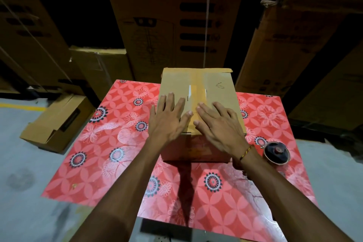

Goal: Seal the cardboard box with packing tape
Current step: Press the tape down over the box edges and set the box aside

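Red floral worktop (121,163) carries the cardboard box (220,92) at its far middle. Both hands lie flat on the box's top, left hand (167,122) and right hand (220,125), fingers spread, grasping nothing. Right of the box sits the tape roll (276,153).

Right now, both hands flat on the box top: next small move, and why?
Probably the right hand reaches for the tape roll on the table beside it. The left hand keeps the box flaps shut; both hands are empty.

Matt cardboard box (216,92), glossy tabletop (117,143)
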Demonstrator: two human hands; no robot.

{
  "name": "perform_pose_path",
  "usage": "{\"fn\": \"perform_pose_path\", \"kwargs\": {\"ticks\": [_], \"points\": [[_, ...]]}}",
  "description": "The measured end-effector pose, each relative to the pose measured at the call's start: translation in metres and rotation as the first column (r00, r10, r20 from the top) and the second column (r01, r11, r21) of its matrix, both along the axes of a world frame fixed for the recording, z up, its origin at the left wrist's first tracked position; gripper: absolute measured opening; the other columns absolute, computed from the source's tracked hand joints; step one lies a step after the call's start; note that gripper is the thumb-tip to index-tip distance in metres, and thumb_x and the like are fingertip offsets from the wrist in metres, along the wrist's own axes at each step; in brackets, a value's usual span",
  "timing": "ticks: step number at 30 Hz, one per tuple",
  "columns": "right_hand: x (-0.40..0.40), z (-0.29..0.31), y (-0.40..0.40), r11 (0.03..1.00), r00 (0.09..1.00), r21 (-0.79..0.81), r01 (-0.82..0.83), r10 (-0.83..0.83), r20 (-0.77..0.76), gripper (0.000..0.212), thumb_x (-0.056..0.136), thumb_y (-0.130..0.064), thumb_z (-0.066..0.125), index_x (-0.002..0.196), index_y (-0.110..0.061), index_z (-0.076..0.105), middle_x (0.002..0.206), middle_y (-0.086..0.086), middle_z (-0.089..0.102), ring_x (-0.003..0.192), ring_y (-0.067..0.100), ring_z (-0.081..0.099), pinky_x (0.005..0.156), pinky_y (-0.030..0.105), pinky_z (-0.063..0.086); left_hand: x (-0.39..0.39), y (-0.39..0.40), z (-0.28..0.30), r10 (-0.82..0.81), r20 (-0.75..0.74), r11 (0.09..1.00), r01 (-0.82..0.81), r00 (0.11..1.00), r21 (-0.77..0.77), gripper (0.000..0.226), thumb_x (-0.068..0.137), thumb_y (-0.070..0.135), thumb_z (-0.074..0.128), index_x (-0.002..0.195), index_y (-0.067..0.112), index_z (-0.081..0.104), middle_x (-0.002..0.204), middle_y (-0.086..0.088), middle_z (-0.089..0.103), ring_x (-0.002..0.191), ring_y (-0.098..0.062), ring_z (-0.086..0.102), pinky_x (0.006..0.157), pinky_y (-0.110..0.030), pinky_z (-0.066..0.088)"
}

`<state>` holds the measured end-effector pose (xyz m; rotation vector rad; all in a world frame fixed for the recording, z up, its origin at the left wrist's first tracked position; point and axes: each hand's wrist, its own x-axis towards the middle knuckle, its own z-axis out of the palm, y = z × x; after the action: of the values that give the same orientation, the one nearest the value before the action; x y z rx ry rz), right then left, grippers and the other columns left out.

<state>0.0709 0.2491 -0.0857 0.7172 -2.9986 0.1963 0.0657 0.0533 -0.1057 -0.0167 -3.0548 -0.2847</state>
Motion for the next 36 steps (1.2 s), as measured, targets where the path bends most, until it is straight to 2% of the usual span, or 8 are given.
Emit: {"fn": "perform_pose_path", "kwargs": {"ticks": [5,8,10,15,19,24,32,36], "points": [[-0.001,-0.003,-0.001,0.999,1.0,0.05,0.01,-0.011,0.02,0.074,0.096,-0.067,0.008,0.158,-0.029,0.022,0.168,-0.012,0.016,0.156,0.025,0.01,0.121,0.052,0.016,-0.003,0.003,0.0,0.029,0.03,0.999,-0.03,0.999,0.042,0.065,0.097,0.068,0.018,0.154,0.037,0.019,0.169,0.0,0.005,0.155,-0.027,0.002,0.117,-0.055,0.021],[0.017,-0.004,0.004,0.99,0.994,0.086,-0.109,0.108,0.01,0.075,0.096,-0.067,0.001,0.159,-0.03,0.018,0.168,-0.013,0.01,0.157,0.021,0.001,0.124,0.053,0.01,-0.006,0.003,0.002,0.042,0.048,0.997,-0.045,0.998,0.059,0.065,0.097,0.067,0.02,0.155,0.037,0.018,0.17,0.001,0.003,0.155,-0.027,0.0,0.116,-0.055,0.021],[0.029,-0.005,0.005,0.981,0.985,0.085,-0.175,0.174,0.013,0.074,0.097,-0.065,0.001,0.159,-0.029,0.02,0.168,-0.013,0.013,0.157,0.018,0.002,0.125,0.05,0.009,-0.007,0.002,0.001,0.04,0.04,0.997,-0.042,0.998,0.066,0.064,0.098,0.065,0.021,0.155,0.037,0.018,0.169,0.002,0.003,0.155,-0.027,0.0,0.115,-0.055,0.023],[0.018,0.0,-0.008,0.988,0.987,0.017,-0.154,0.153,0.052,0.079,0.095,-0.066,-0.002,0.158,-0.026,0.023,0.167,-0.009,0.021,0.156,0.017,0.013,0.126,0.045,0.011,-0.005,0.002,-0.002,0.03,0.004,0.998,-0.03,1.0,0.062,0.056,0.101,0.054,0.02,0.154,0.035,0.02,0.169,0.0,0.007,0.155,-0.027,0.003,0.114,-0.054,0.03],[-0.001,0.001,-0.019,0.994,0.989,0.008,-0.108,0.107,0.101,0.072,0.098,-0.064,0.013,0.159,-0.026,0.016,0.169,-0.009,0.011,0.156,0.015,0.006,0.126,0.045,0.005,-0.004,0.001,-0.003,0.025,0.005,0.998,-0.025,1.0,0.064,0.054,0.103,0.05,0.019,0.155,0.035,0.018,0.169,0.001,0.004,0.156,-0.026,0.0,0.114,-0.051,0.027],[-0.014,0.002,-0.009,0.992,0.984,0.039,-0.117,0.11,0.138,0.083,0.091,-0.075,0.007,0.16,-0.029,0.008,0.169,-0.012,-0.001,0.156,0.016,-0.003,0.125,0.053,0.0,-0.002,0.002,0.0,0.031,0.041,0.997,-0.033,0.999,0.066,0.072,0.093,0.072,0.013,0.156,0.037,0.015,0.169,0.003,0.002,0.156,-0.025,-0.002,0.117,-0.054,0.025],[-0.016,0.0,0.002,0.992,0.992,0.066,-0.106,0.1,0.079,0.075,0.096,-0.066,0.006,0.16,-0.028,0.006,0.17,-0.008,-0.001,0.157,0.022,-0.001,0.125,0.054,0.006,-0.002,0.004,0.002,0.049,0.053,0.997,-0.052,0.997,0.06,0.075,0.091,0.076,0.018,0.156,0.038,0.015,0.169,0.003,0.002,0.155,-0.026,-0.002,0.116,-0.057,0.02],[0.008,-0.01,0.004,0.996,0.998,0.077,-0.055,0.058,-0.035,0.064,0.101,-0.057,0.015,0.158,-0.028,0.021,0.168,-0.005,0.018,0.154,0.026,0.02,0.12,0.056,0.023,-0.003,0.006,0.002,0.045,0.029,0.998,-0.047,0.999,0.048,0.071,0.094,0.072,0.019,0.155,0.037,0.017,0.169,0.002,0.005,0.155,-0.027,0.001,0.113,-0.057,0.025]]}}
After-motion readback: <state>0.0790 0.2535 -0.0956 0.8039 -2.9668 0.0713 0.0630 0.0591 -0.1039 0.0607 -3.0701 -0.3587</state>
